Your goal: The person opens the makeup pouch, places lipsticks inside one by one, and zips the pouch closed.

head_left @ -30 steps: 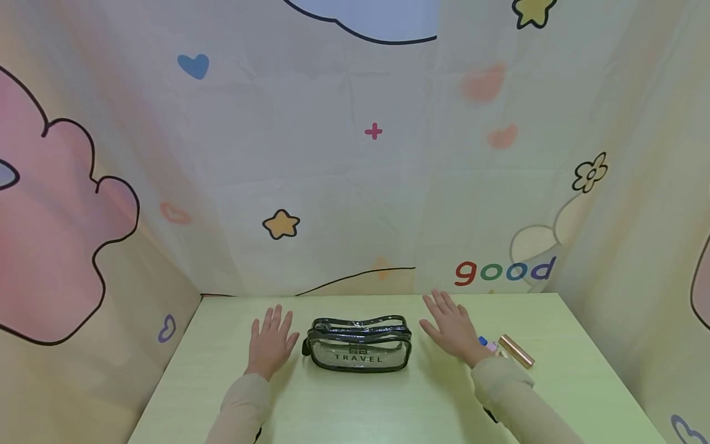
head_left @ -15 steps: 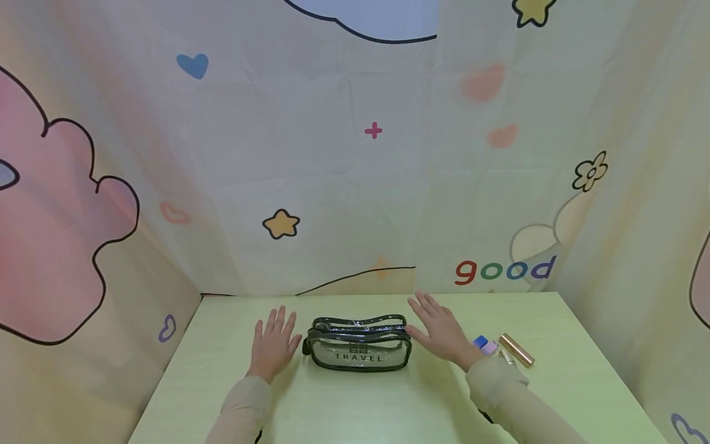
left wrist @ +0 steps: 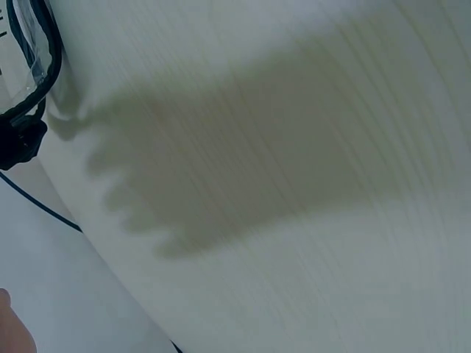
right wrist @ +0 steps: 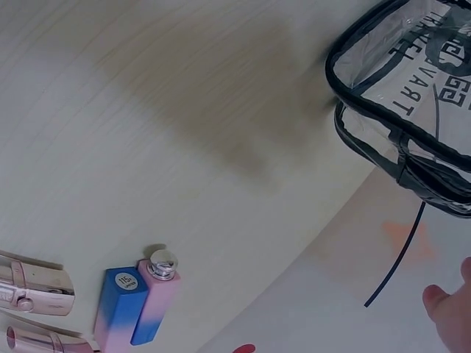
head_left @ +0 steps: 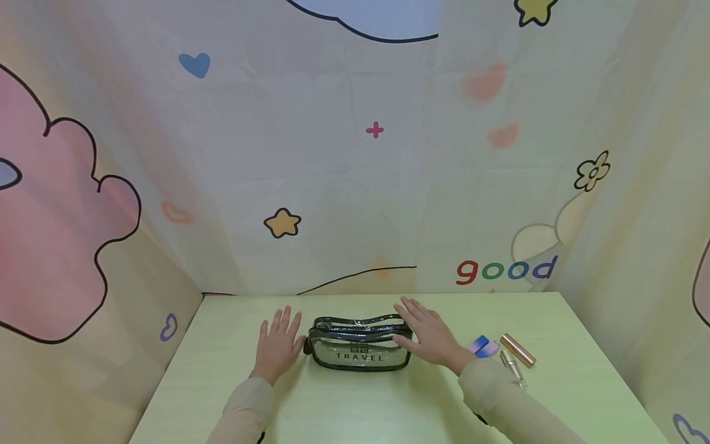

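Pouch (head_left: 360, 359) at mid-table, lying between left hand (head_left: 277, 346) and right hand (head_left: 429, 337), with long axis running left to right across table (head_left: 344, 410). Direction from left fingers: rightward. Direction from right fingers: leftward and beneath. Nearer in head view: right hand, overlapping right end of pouch; contact not determinable. Left thumb just beside pull (head_left: 307, 346) at left end; contact likewise not determinable. Fingers of both hands extended, spread somewhat, grasping nothing. Hand-shaped shadow on table in left wrist view, consistent with left hand raised above surface. Container: pouch only, transparent walls, black piping, lettering "TRAVEL" on near face. Contents: none distinguishable through clear walls. Outside pouch, to the right, near right wrist: blue-pink box (right wrist: 121, 298) and blue-pink bottle (right wrist: 157, 305) with round silvery top, side by side. Farther right: gold tube (head_left: 518, 350), set at a slant; just beside it, clear tube (head_left: 511, 365), closer to right sleeve (head_left: 490, 385). Behind table: printed curtain (head_left: 333, 154).
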Demonstrator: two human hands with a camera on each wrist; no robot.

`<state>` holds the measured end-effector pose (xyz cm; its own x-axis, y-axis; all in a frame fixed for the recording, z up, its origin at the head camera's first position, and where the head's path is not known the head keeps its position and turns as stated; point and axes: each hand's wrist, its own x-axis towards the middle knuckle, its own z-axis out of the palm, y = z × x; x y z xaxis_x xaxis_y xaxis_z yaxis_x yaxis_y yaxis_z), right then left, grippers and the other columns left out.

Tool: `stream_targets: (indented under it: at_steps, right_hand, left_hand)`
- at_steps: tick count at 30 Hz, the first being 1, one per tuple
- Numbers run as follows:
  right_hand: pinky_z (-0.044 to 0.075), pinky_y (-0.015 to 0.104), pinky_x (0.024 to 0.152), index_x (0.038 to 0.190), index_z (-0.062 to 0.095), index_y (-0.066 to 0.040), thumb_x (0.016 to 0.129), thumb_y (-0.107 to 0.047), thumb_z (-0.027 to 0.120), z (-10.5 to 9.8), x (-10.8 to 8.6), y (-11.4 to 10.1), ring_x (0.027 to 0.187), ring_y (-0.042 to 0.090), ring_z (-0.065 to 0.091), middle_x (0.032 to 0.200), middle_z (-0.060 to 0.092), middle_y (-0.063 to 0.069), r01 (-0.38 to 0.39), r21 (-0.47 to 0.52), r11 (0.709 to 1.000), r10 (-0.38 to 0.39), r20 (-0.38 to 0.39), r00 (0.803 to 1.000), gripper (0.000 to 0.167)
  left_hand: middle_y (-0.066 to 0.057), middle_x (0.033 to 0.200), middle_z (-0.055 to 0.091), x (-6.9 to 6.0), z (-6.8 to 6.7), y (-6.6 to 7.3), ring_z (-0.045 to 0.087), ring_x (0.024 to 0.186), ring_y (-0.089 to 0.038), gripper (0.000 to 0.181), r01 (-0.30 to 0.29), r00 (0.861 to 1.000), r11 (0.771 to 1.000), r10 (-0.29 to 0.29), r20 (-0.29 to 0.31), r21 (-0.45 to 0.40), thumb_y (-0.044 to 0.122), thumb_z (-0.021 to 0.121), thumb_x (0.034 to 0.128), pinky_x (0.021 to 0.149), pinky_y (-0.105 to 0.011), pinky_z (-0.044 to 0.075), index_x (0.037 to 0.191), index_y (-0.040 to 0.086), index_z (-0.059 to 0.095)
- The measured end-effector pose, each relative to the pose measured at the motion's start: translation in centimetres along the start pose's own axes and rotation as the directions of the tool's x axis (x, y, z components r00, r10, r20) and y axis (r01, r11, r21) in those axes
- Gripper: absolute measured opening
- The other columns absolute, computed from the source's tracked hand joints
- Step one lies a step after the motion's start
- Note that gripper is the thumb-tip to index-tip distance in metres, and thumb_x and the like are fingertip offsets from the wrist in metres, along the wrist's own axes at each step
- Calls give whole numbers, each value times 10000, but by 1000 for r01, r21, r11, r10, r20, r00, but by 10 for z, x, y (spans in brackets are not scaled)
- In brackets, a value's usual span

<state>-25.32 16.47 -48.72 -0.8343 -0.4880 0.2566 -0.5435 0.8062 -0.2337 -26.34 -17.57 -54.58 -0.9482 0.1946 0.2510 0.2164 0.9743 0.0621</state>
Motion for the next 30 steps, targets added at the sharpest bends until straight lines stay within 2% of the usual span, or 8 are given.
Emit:
stream_targets:
  at_steps: [11, 16, 23, 30]
  right_hand:
    - [279, 534, 1000, 1379, 321, -134, 814, -476, 523, 3, 2, -9, 1324, 294, 244, 1443, 275, 101, 43, -46, 998, -42, 21, 999, 691]
    - [288, 541, 990, 1368, 346, -129, 815, -461, 530, 4, 2, -12, 1306, 316, 274, 1434, 290, 114, 51, -32, 998, -50, 16, 999, 670]
    - [322, 547, 959, 1355, 371, -148, 828, -458, 512, 8, 2, -12, 1278, 313, 325, 1432, 297, 106, 55, -22, 998, -55, 9, 998, 627]
    - [338, 545, 949, 1339, 398, -159, 831, -441, 515, 10, 2, -13, 1233, 347, 377, 1411, 338, 104, 27, 11, 1000, -27, 15, 1000, 592]
  left_hand:
    - [-121, 1448, 251, 1, 0, 4, 229, 1324, -298, 541, -3, 1000, 1000, 3, 1, 13, 386, 425, 898, 1040, -527, 196, 1376, 154, 323]
    - [-123, 1437, 276, 0, 0, 4, 248, 1316, -297, 538, -8, 1000, 1000, 8, -21, 6, 378, 445, 890, 1029, -530, 212, 1366, 148, 342]
    - [-130, 1434, 281, -2, 1, 4, 263, 1310, -303, 549, -9, 1000, 1000, 9, -15, 13, 388, 438, 891, 1029, -529, 219, 1372, 147, 331]
    - [-130, 1440, 267, -3, 3, 4, 253, 1313, -304, 548, -13, 1000, 1000, 13, -23, 7, 380, 438, 892, 1032, -531, 210, 1373, 142, 324]
